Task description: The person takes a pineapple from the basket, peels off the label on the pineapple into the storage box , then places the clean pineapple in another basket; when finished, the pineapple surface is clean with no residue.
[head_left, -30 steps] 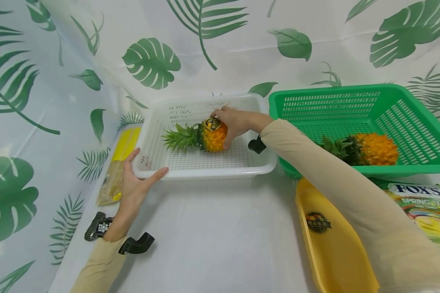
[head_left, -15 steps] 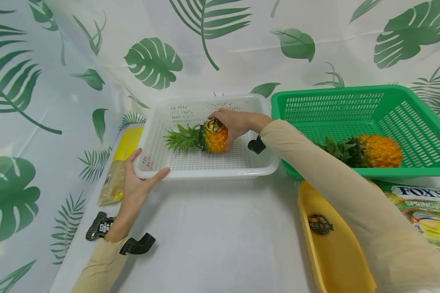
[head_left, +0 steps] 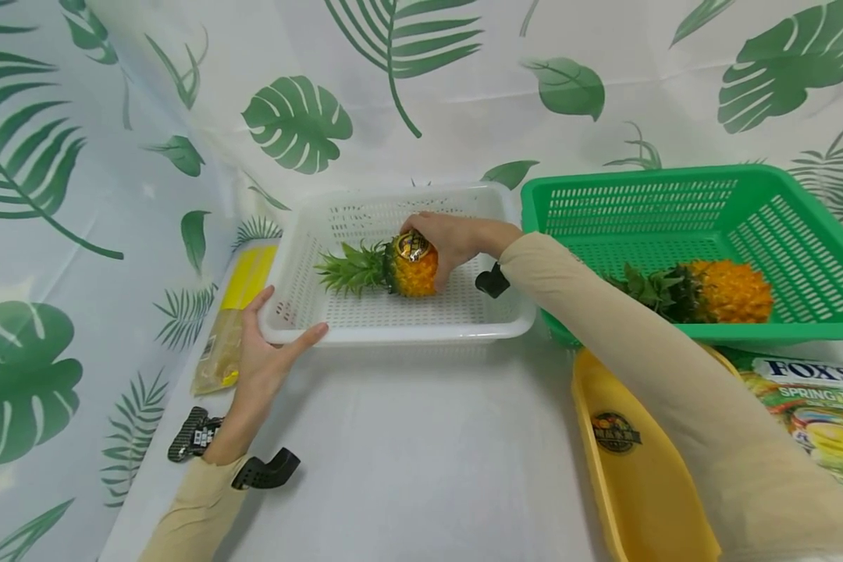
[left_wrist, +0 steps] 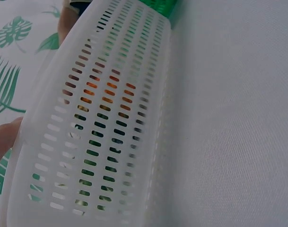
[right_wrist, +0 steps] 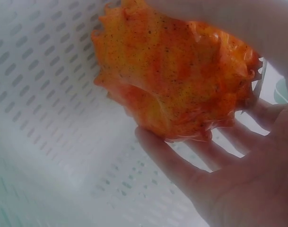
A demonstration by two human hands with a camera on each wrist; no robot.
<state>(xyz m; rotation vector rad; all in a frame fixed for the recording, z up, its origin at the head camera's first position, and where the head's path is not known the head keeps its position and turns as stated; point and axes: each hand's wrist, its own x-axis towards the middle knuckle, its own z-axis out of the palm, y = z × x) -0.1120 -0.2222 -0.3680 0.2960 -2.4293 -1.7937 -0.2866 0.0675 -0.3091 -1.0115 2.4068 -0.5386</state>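
In the head view a pineapple (head_left: 416,273) with a round black-and-gold label lies in the white perforated basket (head_left: 407,336), its leafy crown pointing left. My right hand (head_left: 458,236) grips its orange body from the right end. From the right wrist view, thumb and fingers are spread around the spiky fruit (right_wrist: 172,71), just above or on the basket's floor; I cannot tell which. At the front left corner, my left hand (head_left: 261,359) holds the white basket's rim, thumb along the front edge. Through the slots in the left wrist view, orange and green parts of the pineapple show.
Right of the white basket stands a green basket (head_left: 674,332) holding another pineapple (head_left: 734,290). In front lie a yellow tray (head_left: 639,460), partly under the right sleeve, and a FOX'S bag (head_left: 825,421). A yellow-and-clear packet (head_left: 228,328) and a dark patterned object (head_left: 191,435) lie at left.
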